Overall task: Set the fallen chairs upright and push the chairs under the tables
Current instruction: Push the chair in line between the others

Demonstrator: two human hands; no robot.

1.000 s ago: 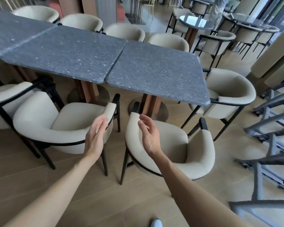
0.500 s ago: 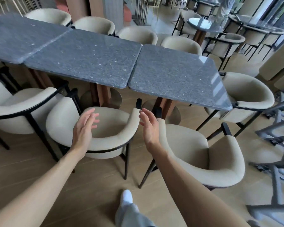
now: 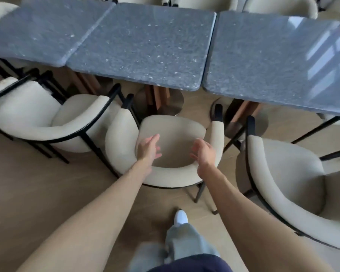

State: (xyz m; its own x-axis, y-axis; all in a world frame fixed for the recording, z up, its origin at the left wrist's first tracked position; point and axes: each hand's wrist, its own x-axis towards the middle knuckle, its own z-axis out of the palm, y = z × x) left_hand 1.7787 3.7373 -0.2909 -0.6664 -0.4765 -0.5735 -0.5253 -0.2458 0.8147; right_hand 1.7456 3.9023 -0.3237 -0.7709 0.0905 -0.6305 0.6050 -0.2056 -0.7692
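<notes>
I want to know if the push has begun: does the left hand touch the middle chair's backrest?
Cannot tell. In the head view the left hand lies over the middle chair backrest, fingers straight, but blur hides contact or gap.

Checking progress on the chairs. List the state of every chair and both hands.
middle chair: upright, not under table
left chair: upright, angled, not under table
right chair: upright, pulled out
left hand: open above backrest
right hand: open above backrest
</notes>
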